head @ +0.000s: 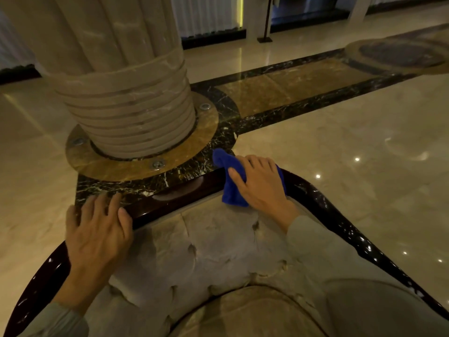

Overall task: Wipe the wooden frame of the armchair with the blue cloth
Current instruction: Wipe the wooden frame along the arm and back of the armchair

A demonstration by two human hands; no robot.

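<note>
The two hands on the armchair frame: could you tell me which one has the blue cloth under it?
The right hand presses the blue cloth onto the dark wooden frame. The left hand rests bare on the frame's left corner.

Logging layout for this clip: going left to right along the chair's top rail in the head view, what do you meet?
Left hand resting on the dark wooden frame → bare glossy stretch of rail → blue cloth → right hand pressing the cloth down.

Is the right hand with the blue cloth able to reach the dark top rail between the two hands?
Probably yes. The right hand presses the blue cloth on the top rail already, and the stretch toward the left hand lies bare.
</note>
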